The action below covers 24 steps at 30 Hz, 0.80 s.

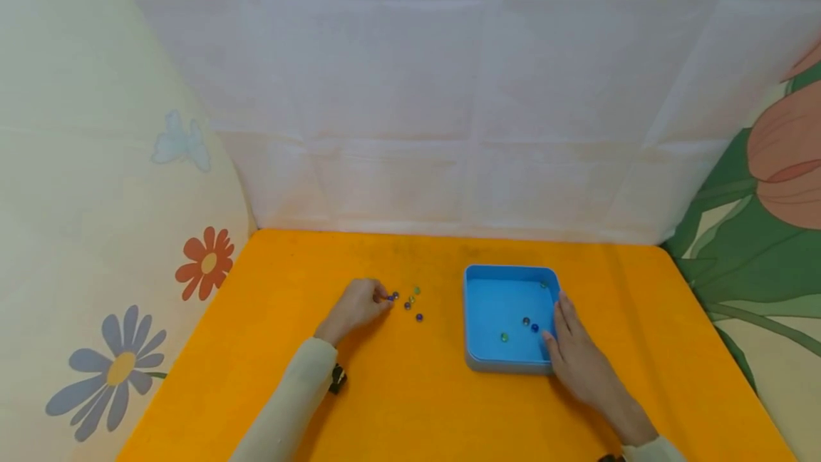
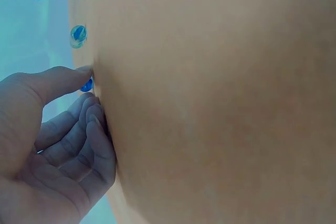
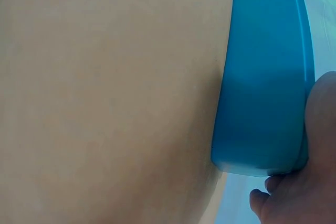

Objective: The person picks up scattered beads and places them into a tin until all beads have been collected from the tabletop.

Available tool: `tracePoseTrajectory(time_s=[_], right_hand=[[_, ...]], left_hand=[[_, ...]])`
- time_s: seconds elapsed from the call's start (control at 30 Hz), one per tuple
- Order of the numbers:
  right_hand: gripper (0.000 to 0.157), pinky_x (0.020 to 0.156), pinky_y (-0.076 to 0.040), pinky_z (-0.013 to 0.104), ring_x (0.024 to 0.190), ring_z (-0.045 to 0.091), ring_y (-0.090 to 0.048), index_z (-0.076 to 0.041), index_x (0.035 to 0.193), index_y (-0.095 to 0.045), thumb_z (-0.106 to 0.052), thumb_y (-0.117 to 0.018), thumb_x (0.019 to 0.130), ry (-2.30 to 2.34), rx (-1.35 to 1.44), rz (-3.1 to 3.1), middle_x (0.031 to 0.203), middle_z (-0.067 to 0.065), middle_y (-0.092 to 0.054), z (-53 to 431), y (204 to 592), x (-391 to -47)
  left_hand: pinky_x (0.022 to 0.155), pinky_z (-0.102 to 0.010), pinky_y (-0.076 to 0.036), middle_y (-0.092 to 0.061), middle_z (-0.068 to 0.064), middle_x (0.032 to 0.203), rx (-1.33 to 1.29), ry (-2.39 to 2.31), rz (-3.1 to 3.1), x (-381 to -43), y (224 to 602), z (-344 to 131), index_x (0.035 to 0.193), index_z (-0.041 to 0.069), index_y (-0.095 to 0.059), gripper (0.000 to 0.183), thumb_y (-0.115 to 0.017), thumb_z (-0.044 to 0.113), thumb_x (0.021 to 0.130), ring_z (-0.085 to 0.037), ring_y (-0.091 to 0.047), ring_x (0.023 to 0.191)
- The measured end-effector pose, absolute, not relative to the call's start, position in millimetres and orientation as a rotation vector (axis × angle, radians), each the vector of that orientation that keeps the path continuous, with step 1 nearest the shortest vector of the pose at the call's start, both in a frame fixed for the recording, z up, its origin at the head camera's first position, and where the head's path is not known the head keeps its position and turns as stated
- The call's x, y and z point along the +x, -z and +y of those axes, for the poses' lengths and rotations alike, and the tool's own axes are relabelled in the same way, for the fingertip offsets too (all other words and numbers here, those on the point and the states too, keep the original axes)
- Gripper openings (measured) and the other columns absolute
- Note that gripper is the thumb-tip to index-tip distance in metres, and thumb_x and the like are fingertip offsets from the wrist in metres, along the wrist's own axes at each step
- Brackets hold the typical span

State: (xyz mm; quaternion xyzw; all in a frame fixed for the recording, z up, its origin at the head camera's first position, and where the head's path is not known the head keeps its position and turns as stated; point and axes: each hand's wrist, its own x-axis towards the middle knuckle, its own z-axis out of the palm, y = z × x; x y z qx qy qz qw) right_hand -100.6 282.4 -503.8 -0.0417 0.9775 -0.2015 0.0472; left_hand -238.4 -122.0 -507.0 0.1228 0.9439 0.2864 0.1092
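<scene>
My left hand (image 1: 359, 304) rests low over the table, its thumb and forefinger tips on either side of a blue marble (image 2: 87, 85) that they pinch. Just right of those fingertips lie several loose glass marbles, among them a dark blue marble (image 1: 420, 317) and a green marble (image 1: 417, 290). A square blue box (image 1: 512, 365), without a lid, stands to the right with several marbles inside, one of them a dark blue marble (image 1: 535, 328). My right hand (image 1: 580, 358) holds the box's right wall, thumb over the rim and fingers along the outside.
An orange-covered table (image 1: 410, 405) lies under everything. Behind it hangs a creased white sheet (image 1: 398, 91). Flower-patterned cloths stand at the left (image 1: 96, 234) and right sides. A dark strap piece (image 1: 337, 379) shows at the left wrist.
</scene>
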Motion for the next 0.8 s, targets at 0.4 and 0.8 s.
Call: tracePoseTrajectory(time_s=[0.4, 0.8], right_hand=[[0.075, 0.125, -0.022, 0.067, 0.162, 0.047, -0.010, 0.010, 0.164, -0.008, -0.037, -0.040, 0.114, 0.628, -0.135, 2.991, 0.177, 0.021, 0.006, 283.2, 504.6, -100.8], [0.074, 0.124, -0.024, 0.067, 0.162, 0.048, -0.012, 0.012, 0.163, -0.011, -0.035, -0.042, 0.114, 0.632, -0.156, 3.018, 0.177, 0.024, 0.002, 282.3, 504.3, -98.8]], left_hand=[[0.074, -0.032, -0.060, -0.078, -0.006, 0.095, 0.359, -0.835, 2.776, -236.9, 504.5, -121.0, 0.102, 0.006, -0.079, 0.015, -0.077, 0.020, 0.097, -0.014, -0.070, 0.081], [0.076, -0.033, -0.061, -0.078, -0.007, 0.098, 0.355, -0.838, 2.780, -237.4, 507.1, -120.3, 0.103, 0.007, -0.079, 0.015, -0.077, 0.020, 0.097, -0.015, -0.070, 0.084]])
